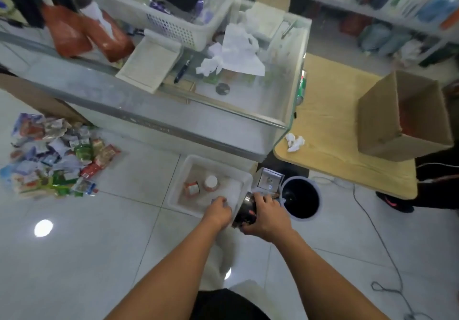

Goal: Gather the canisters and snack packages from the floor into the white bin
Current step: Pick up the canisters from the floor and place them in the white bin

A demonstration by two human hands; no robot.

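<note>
The right hand (267, 216) gripped a dark canister (244, 210), tilted, at the near right corner of the bin (173, 193). The left hand (218, 210) lay curled at the near rim; whether it held anything could not be told. Two canisters (191, 188) lay inside. The canister wanted lowering clear over the rim, beside those, before release. The snack packages (49, 161) lay heaped on the floor (99, 245), well apart to the left.

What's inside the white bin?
A white-lidded canister and a labelled canister sit in the white bin. The left hand and the dark canister in the right hand cover its near corner.
</note>
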